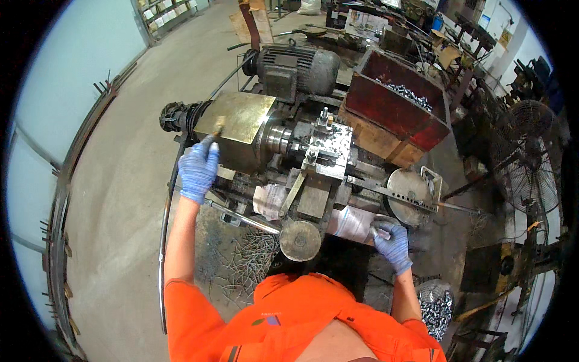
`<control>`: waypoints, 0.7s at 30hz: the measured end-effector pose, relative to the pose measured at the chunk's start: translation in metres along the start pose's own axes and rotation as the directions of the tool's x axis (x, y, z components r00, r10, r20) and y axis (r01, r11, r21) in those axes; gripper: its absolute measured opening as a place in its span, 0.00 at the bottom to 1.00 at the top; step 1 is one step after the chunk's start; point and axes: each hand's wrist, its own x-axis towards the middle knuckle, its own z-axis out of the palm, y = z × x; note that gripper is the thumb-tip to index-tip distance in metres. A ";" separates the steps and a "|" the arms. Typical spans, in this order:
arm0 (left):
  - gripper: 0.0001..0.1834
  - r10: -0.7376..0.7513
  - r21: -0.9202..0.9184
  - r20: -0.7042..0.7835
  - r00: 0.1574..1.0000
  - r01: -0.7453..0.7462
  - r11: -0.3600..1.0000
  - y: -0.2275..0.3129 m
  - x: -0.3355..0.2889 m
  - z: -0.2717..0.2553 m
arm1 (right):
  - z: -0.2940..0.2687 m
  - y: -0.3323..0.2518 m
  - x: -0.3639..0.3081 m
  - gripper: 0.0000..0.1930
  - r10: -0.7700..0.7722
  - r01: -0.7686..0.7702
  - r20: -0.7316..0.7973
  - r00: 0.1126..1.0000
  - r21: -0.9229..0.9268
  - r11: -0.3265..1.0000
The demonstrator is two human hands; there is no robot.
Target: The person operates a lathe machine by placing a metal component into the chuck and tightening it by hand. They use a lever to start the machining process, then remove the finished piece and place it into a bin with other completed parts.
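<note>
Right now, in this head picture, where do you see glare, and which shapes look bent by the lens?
Head view: glare on the flat, brass-coloured metal cover beside the blue-gloved left hand; head view: the pale blue wall bows along the left side, and the corners go black.

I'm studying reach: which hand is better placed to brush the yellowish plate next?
Probably the left hand: it holds the brush at the yellowish plate. The right hand is farther off, near the whitish sheet.

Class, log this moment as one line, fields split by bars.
left hand: holds brush at yellow plate | right hand: by pale sheet, grip unclear | red bin: holds metal parts
</note>
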 end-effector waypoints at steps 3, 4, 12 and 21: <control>0.14 0.139 -0.133 0.047 0.989 -0.131 0.982 0.036 -0.009 0.013 | 0.001 -0.001 -0.007 0.07 -0.021 0.021 -0.042 0.999 0.012 1.000; 0.13 0.210 -0.176 0.042 0.977 -0.200 0.964 0.057 -0.010 0.012 | 0.001 0.000 -0.009 0.07 -0.002 0.002 -0.041 0.999 0.007 1.000; 0.12 0.267 -0.314 0.111 0.957 -0.221 0.923 0.098 -0.025 0.087 | -0.012 0.001 -0.019 0.08 -0.013 0.012 -0.083 0.996 -0.006 1.000; 0.12 0.159 -0.097 0.438 0.885 -0.129 0.987 0.075 -0.041 0.101 | -0.003 0.006 -0.031 0.07 -0.019 0.027 -0.092 0.996 0.077 0.997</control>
